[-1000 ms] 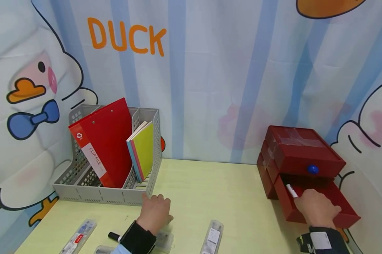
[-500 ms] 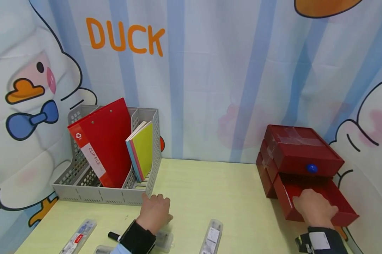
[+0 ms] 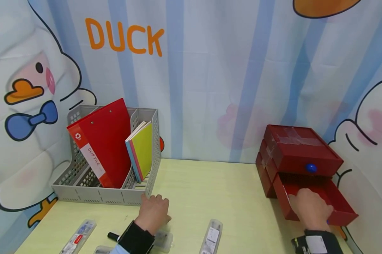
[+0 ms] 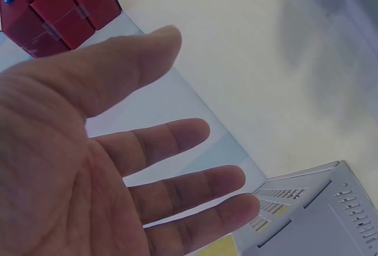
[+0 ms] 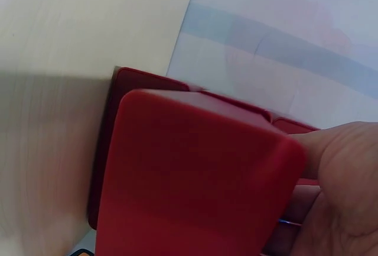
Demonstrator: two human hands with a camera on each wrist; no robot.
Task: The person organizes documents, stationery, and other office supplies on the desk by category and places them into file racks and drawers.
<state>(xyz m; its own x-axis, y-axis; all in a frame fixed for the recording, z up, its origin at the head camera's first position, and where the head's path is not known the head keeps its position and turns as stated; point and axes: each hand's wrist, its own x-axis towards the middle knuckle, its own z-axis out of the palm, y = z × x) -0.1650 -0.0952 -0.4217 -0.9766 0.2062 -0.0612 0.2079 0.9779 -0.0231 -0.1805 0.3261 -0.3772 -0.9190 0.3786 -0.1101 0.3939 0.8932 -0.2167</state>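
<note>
My right hand [image 3: 311, 209] is at the pulled-out drawer [image 3: 343, 216] of the red drawer box [image 3: 300, 151], with its fingertips inside. In the right wrist view, the red drawer front [image 5: 201, 173] hides most of the fingers, while the thumb [image 5: 310, 149] reaches behind its edge. I cannot tell whether the fingers hold anything. My left hand [image 3: 154, 213] hovers in front of the grey file organizer [image 3: 95, 195]; in the left wrist view its palm is bare and the fingers [image 4: 192, 191] are spread. Beside the left wrist lies a black-capped marker [image 3: 113, 236].
The organizer holds a red clip file [image 3: 108, 148] and thin notebooks [image 3: 144, 150]. A clear plastic case [image 3: 78, 237] lies at left, another case [image 3: 211, 237] at front middle. More clear cases sit partly hidden under the left arm. A duck-print curtain [image 3: 203, 88] hangs behind.
The white marker that stuck out past my right fingers one second ago has gone from sight. My right hand has shifted slightly left, exposing more of the drawer. The left hand stays put.
</note>
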